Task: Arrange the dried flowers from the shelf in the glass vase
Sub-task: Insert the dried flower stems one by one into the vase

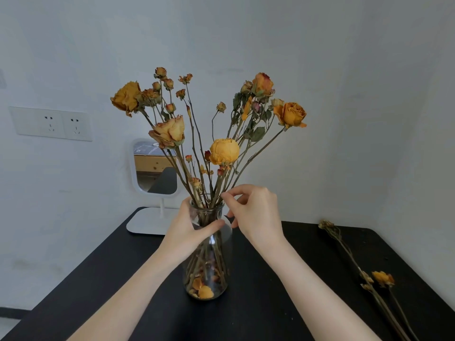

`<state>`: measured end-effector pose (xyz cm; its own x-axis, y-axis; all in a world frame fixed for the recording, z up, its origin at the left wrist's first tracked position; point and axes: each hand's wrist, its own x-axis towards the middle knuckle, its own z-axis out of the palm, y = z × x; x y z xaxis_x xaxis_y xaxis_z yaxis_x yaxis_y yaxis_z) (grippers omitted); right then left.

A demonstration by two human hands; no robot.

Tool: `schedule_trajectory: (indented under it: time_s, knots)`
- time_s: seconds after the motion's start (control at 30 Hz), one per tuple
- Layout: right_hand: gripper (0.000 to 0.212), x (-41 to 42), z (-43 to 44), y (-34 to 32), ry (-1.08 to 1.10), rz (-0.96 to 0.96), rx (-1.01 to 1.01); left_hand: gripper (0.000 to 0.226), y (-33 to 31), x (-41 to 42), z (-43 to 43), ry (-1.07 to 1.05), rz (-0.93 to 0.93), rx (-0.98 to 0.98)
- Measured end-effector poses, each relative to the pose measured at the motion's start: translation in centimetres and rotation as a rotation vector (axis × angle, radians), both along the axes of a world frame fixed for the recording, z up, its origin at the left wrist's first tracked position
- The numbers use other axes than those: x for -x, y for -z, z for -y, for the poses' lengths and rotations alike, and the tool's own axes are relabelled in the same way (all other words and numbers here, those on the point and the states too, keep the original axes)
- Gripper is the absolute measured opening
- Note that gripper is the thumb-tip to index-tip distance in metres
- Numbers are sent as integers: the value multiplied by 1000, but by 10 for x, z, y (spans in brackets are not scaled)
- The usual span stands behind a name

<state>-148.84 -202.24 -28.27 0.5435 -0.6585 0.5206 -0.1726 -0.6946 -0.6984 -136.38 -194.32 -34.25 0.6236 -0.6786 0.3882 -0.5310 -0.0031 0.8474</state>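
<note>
Centrally, on the black table [258, 316], the dried flowers [224, 151] are stood in the glass vase [209, 271]. Its neck is gripped by the left hand [189, 230] at 9 o'clock; a stem [219, 183] is pinched by the right hand [256, 212] at 3 o'clock.

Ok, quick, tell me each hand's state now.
Left hand: grips the neck of the clear glass vase.
Right hand: pinches a thin brown dried flower stem at the vase mouth.

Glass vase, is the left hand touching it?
Touching. The head view shows the left hand curled round the glass vase at its neck, thumb across the front.
</note>
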Motion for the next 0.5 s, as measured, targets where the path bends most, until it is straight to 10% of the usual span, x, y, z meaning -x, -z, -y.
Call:
schedule_trajectory:
  time_s: [0.13, 0.27, 0.5]
  knots:
    - [9, 16, 8, 2, 8, 7, -28, 91, 8, 21, -17, -146, -86, 117]
    - [7, 40, 24, 10, 53, -17, -76, 44, 32, 55, -39, -373, 62, 286]
    - [5, 98, 64, 48, 212, -95, -207, 15, 53, 125, -29, 103, 422, 21]
